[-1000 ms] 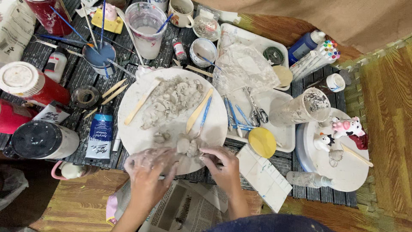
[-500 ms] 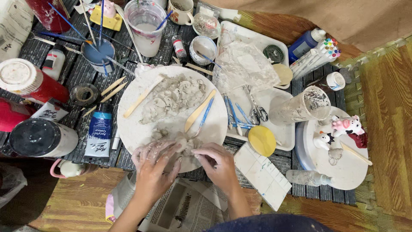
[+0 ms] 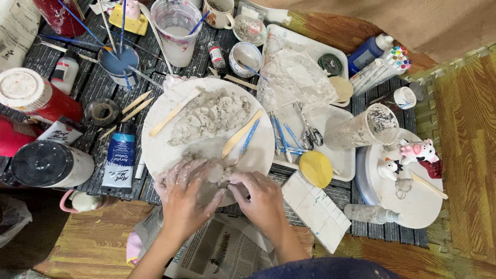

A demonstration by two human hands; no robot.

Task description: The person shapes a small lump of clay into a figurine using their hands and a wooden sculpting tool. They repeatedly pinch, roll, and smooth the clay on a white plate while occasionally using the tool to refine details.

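Observation:
A round white board [image 3: 160, 150] carries a spread of grey clay [image 3: 209, 116]. At its near edge lies a small grey clay lump [image 3: 219, 173], and both hands press on it. My left hand [image 3: 183, 194], smeared with clay, cups the lump from the left. My right hand [image 3: 258, 194] pinches it from the right. A wooden modelling stick [image 3: 240, 134] and a blue tool [image 3: 249, 138] lie on the board just beyond my fingers. Another wooden stick [image 3: 170, 116] rests at the board's left side.
Around the board: a blue paint tube [image 3: 119, 160], a tape roll [image 3: 102, 111], a water cup with brushes [image 3: 175, 28], a white tray with scissors [image 3: 310, 134], a yellow disc [image 3: 316, 169], a turntable with small figurines [image 3: 408, 181], jars at left, newspaper [image 3: 222, 250] below.
Both hands have closed in toward each other over the clay lump at the board's near edge; the lump is now more covered by the fingers.

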